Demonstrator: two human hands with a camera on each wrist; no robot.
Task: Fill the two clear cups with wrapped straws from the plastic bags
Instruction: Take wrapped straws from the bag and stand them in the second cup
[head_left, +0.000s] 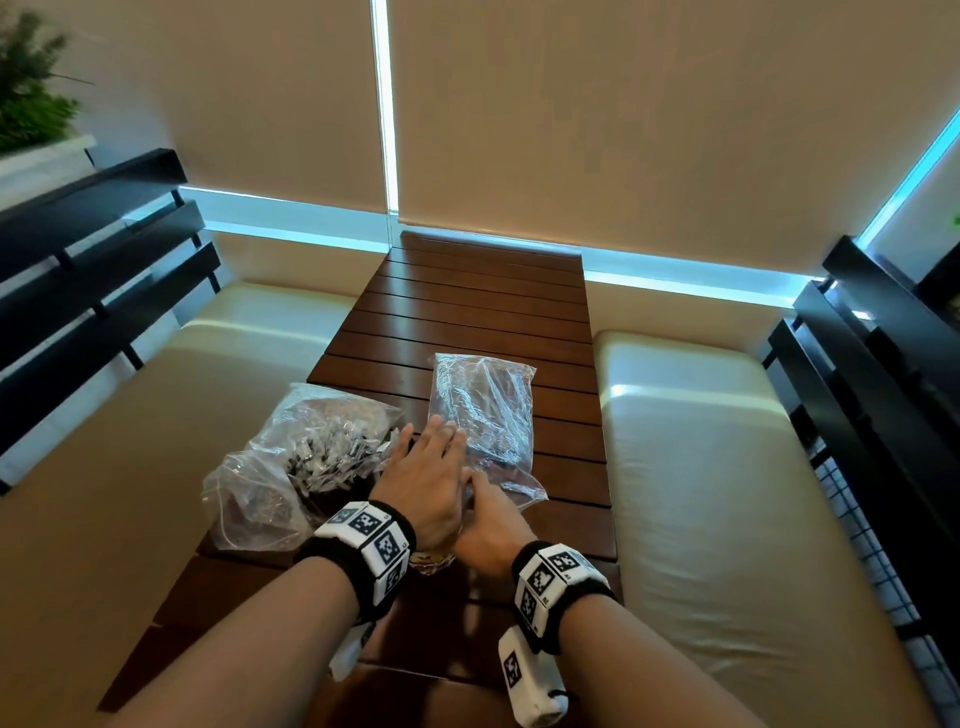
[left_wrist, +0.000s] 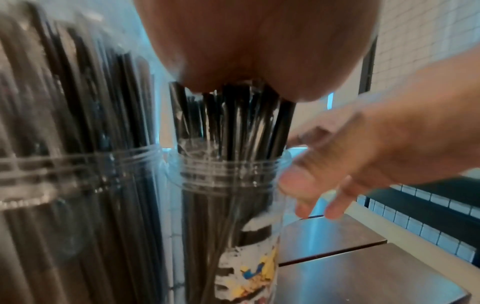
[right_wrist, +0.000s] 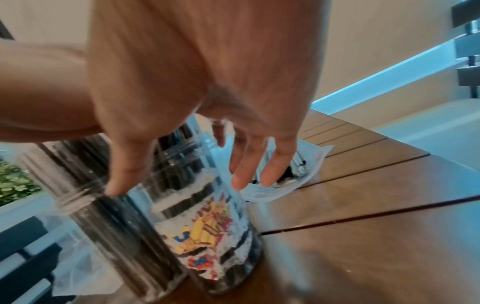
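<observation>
Two clear cups stand close together on the wooden table, both packed with black wrapped straws. My left hand lies flat, its palm pressing on the straw tops of the cup with the coloured print. The plain cup stands right beside it. My right hand hovers at the printed cup's rim with its fingers loosely spread and nothing in them. Its thumb tip is at the plain cup's rim. From the head view, the hands hide most of both cups.
A crumpled plastic bag holding straws lies to the left, at the table's left edge. A flatter bag with few straws lies just beyond the hands. Slatted table runs on ahead. Cream bench cushions flank it.
</observation>
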